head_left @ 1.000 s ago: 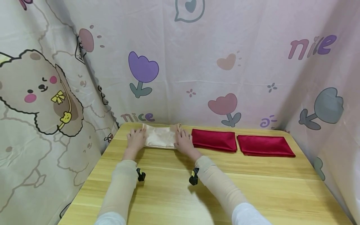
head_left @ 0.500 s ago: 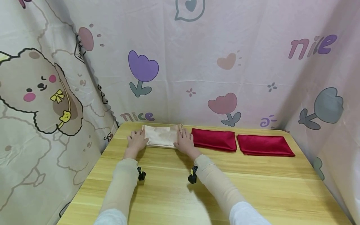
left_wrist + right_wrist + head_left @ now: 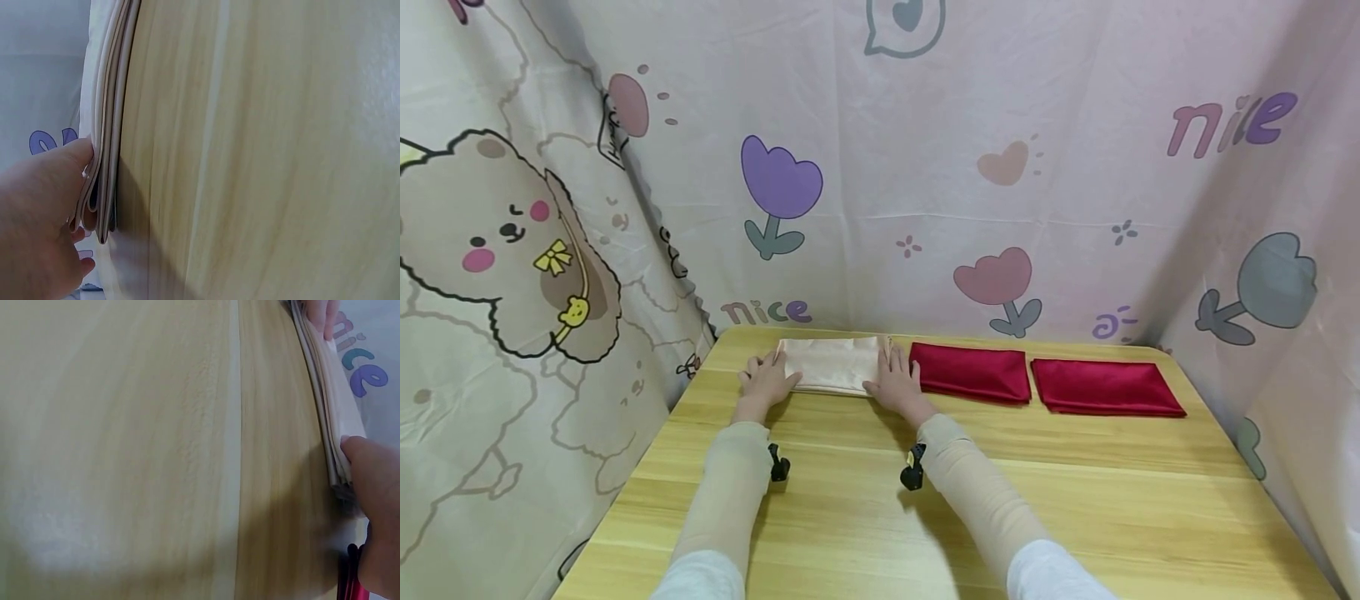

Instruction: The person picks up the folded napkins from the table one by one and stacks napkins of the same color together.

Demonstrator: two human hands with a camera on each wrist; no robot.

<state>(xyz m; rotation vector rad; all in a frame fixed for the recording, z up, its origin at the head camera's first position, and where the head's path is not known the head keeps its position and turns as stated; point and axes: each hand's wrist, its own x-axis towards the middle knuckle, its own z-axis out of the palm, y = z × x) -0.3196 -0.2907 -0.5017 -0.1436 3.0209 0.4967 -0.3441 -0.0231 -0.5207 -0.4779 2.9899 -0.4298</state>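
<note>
Cream cloth: the folded cream cloth [image 3: 833,367] lies flat between the two hands, its long side running across the person's view; all places here are told from it.
Cream cloth's near edge: several folded layers stack up along it, and at its left end the layers part into loose loops, as the left wrist view shows.
Left hand: the left hand [image 3: 764,382] is at the cloth's left end, fingers spread past that end, the thumb resting on the near corner; it touches rather than pinches.
Right hand: the right hand [image 3: 898,379] is at the cloth's right end, fingers extended along that end, the thumb set apart on the near edge; it too rests against the cloth.
Red cloths: the first red cloth [image 3: 970,372] lies just right of the cream cloth, the right hand filling the space between; the second red cloth [image 3: 1108,388] lies farther right, a thin gap from the first.
Table: the wooden table [image 3: 865,517] shows a narrow strip beyond the cream cloth's far edge; toward the person its surface runs wide, with the sleeves [image 3: 727,492] stretching over it.
Backdrop: the printed curtain [image 3: 887,183] hangs beyond the cream cloth, close to the table's far edge.
</note>
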